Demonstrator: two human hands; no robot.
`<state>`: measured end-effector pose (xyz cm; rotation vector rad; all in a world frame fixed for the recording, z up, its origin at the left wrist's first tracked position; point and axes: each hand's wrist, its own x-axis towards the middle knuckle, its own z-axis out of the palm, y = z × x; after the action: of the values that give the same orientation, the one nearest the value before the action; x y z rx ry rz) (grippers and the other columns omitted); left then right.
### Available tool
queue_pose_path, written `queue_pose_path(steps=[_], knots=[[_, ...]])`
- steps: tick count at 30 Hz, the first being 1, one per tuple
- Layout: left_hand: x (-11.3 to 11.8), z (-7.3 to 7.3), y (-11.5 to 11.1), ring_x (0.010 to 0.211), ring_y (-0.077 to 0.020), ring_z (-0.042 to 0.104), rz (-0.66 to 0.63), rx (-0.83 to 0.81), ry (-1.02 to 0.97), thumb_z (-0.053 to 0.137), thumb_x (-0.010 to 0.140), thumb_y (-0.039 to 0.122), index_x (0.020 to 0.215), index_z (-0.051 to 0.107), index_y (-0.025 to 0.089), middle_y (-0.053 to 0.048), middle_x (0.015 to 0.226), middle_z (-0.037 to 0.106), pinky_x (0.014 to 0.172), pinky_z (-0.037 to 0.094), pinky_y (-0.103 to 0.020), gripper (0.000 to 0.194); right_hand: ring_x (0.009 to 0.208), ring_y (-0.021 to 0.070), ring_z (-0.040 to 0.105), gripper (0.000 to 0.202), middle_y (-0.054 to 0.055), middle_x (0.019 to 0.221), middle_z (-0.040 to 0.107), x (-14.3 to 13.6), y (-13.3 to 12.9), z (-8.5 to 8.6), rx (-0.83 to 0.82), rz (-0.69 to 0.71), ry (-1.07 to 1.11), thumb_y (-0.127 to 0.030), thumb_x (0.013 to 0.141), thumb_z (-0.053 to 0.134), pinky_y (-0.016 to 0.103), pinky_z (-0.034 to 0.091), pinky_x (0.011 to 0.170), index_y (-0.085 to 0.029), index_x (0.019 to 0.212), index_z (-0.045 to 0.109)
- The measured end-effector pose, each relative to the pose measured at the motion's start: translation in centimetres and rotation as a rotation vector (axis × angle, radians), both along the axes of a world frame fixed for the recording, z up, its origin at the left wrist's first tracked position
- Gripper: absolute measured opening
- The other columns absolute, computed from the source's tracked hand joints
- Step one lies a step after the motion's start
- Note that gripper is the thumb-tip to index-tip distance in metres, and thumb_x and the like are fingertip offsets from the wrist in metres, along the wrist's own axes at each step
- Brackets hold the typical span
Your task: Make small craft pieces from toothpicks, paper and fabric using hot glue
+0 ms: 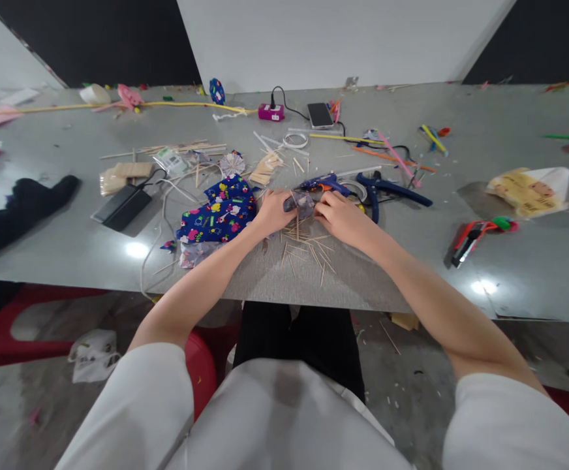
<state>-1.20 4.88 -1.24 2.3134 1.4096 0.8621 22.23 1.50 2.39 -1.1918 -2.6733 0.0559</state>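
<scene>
Near the front middle of the table, my left hand (275, 213) is closed with its fingertips on a small crinkled, greyish-purple sheer piece (305, 205). Opposite it, my right hand (339, 217) pinches the right edge of the same piece. A thin wooden stick (297, 227) shows upright just below the piece; whether it is attached I cannot tell. Loose toothpicks (320, 251) lie scattered under and in front of my hands. Dark blue patterned fabric (226, 212) lies beside my left hand. Behind my right hand are a blue glue gun (331, 183) and blue-handled pliers (395, 189).
A black box-shaped device (124, 205) with a cable lies on the left, near wooden sticks (265, 168). At the back are a purple power adapter (271, 112) and a phone (320, 115). Rightward lie a red-and-black cutter (470, 241) and a paper bag (532, 190).
</scene>
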Motion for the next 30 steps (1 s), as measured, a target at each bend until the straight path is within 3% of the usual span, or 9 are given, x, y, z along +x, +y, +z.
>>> queue_pose_path(steps=[8, 12, 17, 21, 24, 30], knots=[[0.0, 0.2, 0.0, 0.103, -0.0266, 0.068, -0.042, -0.045, -0.043, 0.073, 0.083, 0.02, 0.096, 0.071, 0.02, -0.007, 0.103, 0.078, 0.1, 0.047, -0.043, 0.013, 0.119, 0.0352, 0.051, 0.03, 0.018, 0.119, 0.06, -0.4, -0.3, 0.4, 0.056, 0.037, -0.107, -0.021, 0.107, 0.036, 0.05, 0.043, 0.101, -0.018, 0.11, 0.067], [-0.2, 0.5, -0.1, 0.093, -0.024, 0.068, -0.063, -0.066, -0.056, 0.073, 0.083, 0.022, 0.099, 0.073, 0.019, -0.007, 0.098, 0.078, 0.094, 0.05, -0.04, 0.016, 0.112, 0.0307, 0.056, 0.025, 0.015, 0.111, 0.064, -0.2, -0.3, 0.9, 0.01, 0.009, 0.132, -0.025, 0.107, 0.037, 0.046, 0.044, 0.101, -0.02, 0.107, 0.061], [-0.9, 1.4, -0.2, 0.08, -0.0193, 0.063, -0.158, -0.112, -0.051, 0.07, 0.081, 0.019, 0.101, 0.076, 0.017, -0.006, 0.091, 0.076, 0.078, 0.049, -0.032, 0.021, 0.076, 0.0189, 0.062, 0.01, 0.005, 0.087, 0.069, -0.6, -0.8, 0.6, -0.185, -0.115, 0.589, -0.033, 0.099, 0.055, 0.035, 0.051, 0.078, -0.023, 0.099, 0.058], [-1.3, 1.9, -0.2, 0.076, -0.0179, 0.061, -0.201, -0.132, -0.049, 0.068, 0.08, 0.017, 0.106, 0.078, 0.017, -0.005, 0.09, 0.077, 0.074, 0.047, -0.03, 0.029, 0.077, 0.019, 0.069, 0.018, 0.004, 0.087, 0.074, -1.8, -1.3, -0.4, -0.288, -0.139, 0.841, -0.042, 0.096, 0.063, 0.034, 0.055, 0.077, -0.024, 0.094, 0.061], [-1.4, 2.0, -0.3, 0.074, -0.0174, 0.06, -0.207, -0.14, -0.038, 0.066, 0.078, 0.014, 0.105, 0.079, 0.017, -0.005, 0.088, 0.076, 0.072, 0.047, -0.03, 0.031, 0.078, 0.0203, 0.072, 0.027, 0.005, 0.089, 0.078, -2.6, -1.3, -1.0, -0.318, -0.167, 0.893, -0.049, 0.096, 0.065, 0.035, 0.057, 0.077, -0.023, 0.094, 0.068], [-1.4, 2.0, -0.4, 0.075, -0.0181, 0.061, -0.186, -0.134, -0.025, 0.061, 0.078, 0.012, 0.104, 0.079, 0.017, -0.004, 0.086, 0.075, 0.072, 0.047, -0.03, 0.032, 0.081, 0.0229, 0.075, 0.037, 0.005, 0.093, 0.081, -2.9, -0.8, -1.6, -0.181, -0.259, 0.811, -0.053, 0.101, 0.058, 0.037, 0.057, 0.079, -0.022, 0.101, 0.079]])
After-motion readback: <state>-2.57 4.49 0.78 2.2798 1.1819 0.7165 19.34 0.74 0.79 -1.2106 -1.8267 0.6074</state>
